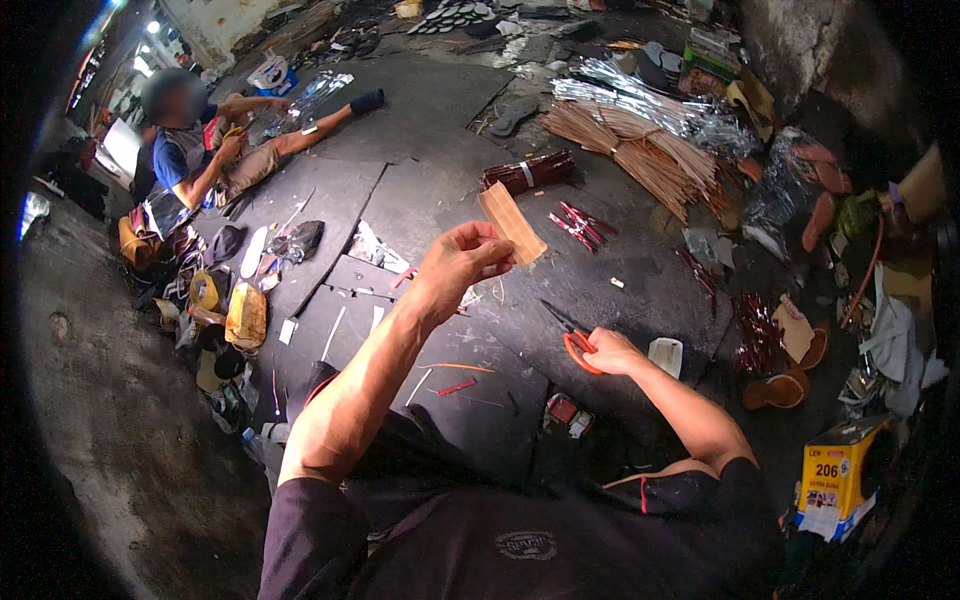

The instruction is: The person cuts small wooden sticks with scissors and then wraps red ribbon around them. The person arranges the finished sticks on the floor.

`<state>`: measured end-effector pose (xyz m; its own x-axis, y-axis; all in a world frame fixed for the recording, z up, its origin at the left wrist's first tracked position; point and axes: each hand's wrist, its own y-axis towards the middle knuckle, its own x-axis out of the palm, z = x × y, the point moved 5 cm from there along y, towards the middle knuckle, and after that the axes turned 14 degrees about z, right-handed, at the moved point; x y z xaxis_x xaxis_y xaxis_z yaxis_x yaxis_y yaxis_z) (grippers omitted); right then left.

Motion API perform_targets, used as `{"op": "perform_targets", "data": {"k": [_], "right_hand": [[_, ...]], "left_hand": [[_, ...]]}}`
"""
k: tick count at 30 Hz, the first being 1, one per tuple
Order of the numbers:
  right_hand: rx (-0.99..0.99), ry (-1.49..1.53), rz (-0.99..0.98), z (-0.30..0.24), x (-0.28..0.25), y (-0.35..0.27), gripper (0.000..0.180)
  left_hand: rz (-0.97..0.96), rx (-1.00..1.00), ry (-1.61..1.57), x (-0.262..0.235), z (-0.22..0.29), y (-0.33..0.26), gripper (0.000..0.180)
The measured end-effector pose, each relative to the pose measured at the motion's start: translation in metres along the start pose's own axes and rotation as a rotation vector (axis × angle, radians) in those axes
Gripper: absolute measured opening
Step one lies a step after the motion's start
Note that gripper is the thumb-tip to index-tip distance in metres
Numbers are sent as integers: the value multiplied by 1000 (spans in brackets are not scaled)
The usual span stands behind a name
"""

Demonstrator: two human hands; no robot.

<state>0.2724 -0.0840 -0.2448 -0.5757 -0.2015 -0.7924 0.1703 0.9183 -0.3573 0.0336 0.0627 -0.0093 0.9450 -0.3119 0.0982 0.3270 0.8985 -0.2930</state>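
My left hand (468, 262) is raised at the middle, its thumb and fingers pinched on the lower end of a flat tan strip (515, 222) that looks like leather or card. Lower and to the right, my right hand (612, 352) grips scissors (578, 341) by their orange handles. The dark blades point up and left, apart from the strip. Just beyond the strip lies a tied bundle of dark red strips (528, 173). A smaller group of red strips (583, 228) rests on the floor to its right.
At the far right are long bundles of brown strips (635, 150) and silvery strips (640, 95). Another person (205, 150) sits on the floor at the far left. A yellow box (843, 475) stands at the near right; a yellowish container (245, 315) is at left. Scraps litter the dark floor mats (440, 180).
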Motion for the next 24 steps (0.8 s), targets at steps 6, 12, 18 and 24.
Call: {"op": "perform_targets", "data": {"k": [6, 12, 18, 24], "right_hand": [[97, 718, -34, -56, -48, -53, 36], [-402, 822, -113, -120, -95, -99, 82], [-519, 526, -20, -152, -108, -100, 71], [-544, 482, 38, -166, -114, -94, 52]], "left_hand": [[75, 7, -59, -25, 1, -11, 29], [157, 89, -62, -25, 15, -12, 22], [136, 107, 13, -21, 11, -21, 30], [135, 101, 31, -19, 3, -23, 31]]}}
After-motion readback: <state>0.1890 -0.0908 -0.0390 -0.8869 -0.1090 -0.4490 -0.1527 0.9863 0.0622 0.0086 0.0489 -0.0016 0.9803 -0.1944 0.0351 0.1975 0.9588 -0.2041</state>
